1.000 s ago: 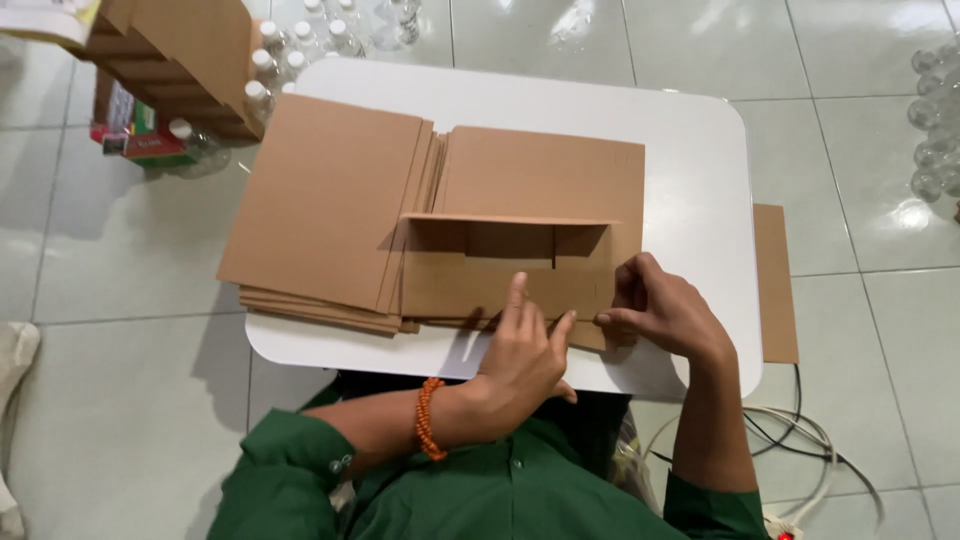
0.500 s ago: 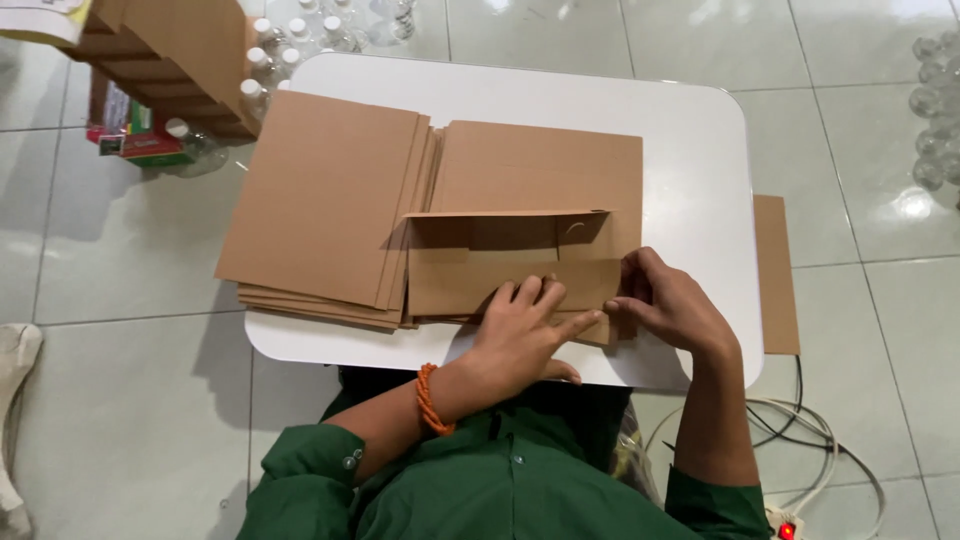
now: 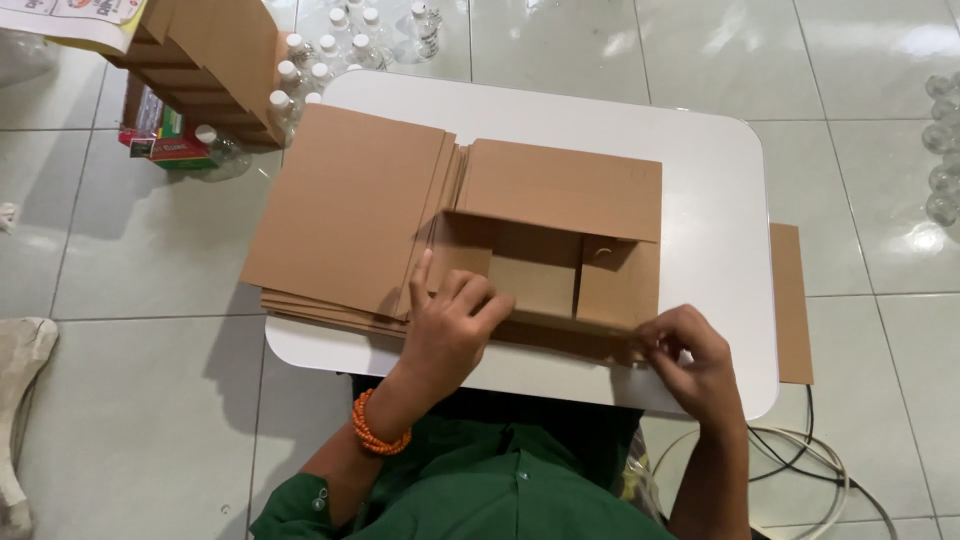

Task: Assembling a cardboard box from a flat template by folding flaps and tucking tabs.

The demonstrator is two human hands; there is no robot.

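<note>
Far left of the frame: grey floor tiles (image 3: 150,250), a pale cloth bag (image 3: 20,400) at the lower left edge. Upper left: stacked brown cartons (image 3: 200,50) with a printed sheet on top, small clear bottles with white caps (image 3: 320,55) clustered beside them, a red and green pack (image 3: 165,140) on the floor under the cartons. Centre: white table (image 3: 720,180) with rounded corners, a pile of flat cardboard sheets (image 3: 345,210) on its left half. Just right of the pile, touching it, sits the half-formed cardboard box (image 3: 560,260), back flap laid flat, inner panels standing, open well showing. Left hand (image 3: 455,325), orange bead bracelet (image 3: 378,432) on the wrist, presses on the box's near-left wall, fingers curled with the index finger stretched up along the left panel. Right hand (image 3: 690,355) at the box's near-right corner, fingers bent and pinching the front edge there; thumb contact is hard to make out. Step in hand, by my read: folding up the front wall and squaring the box. Next move likely calls for holding both near corners firm while the side flaps tuck in, otherwise the wall springs flat. Green sleeves at the bottom centre. Right of the table: one flat cardboard strip (image 3: 790,300) on the floor, white cables (image 3: 820,480) at lower right, more clear bottles (image 3: 940,150) at the right edge. Glossy tiles, indoor light glare at the top.
</note>
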